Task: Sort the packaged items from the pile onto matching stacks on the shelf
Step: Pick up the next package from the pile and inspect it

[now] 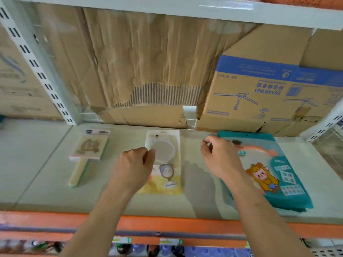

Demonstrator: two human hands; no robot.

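Both hands are in over the shelf (37, 173) now. The left hand (135, 164) is curled at the left edge of the mirror packet (167, 151), thumb and fingers seemingly pinching the film. The right hand (219, 156) is curled too, hovering at the far-left corner of the teal packet (278, 173), and I can't tell if it grips anything. The mirror packet lies mid-shelf, between the card-backed paddle brush (89, 147) on the left and the teal stack on the right; no pile is in view. The danger, I'd say: that clear sleeve looks slick and floppy, with a hard round disc inside, so a one-edge pinch could let it swing or slide off. The teal packet is flat, glossy and soft-cornered, and its near end sits close to the orange front rail (167, 223); a nudge could tip it over. Crumpled cardboard boxes (259, 93) crowd the far side
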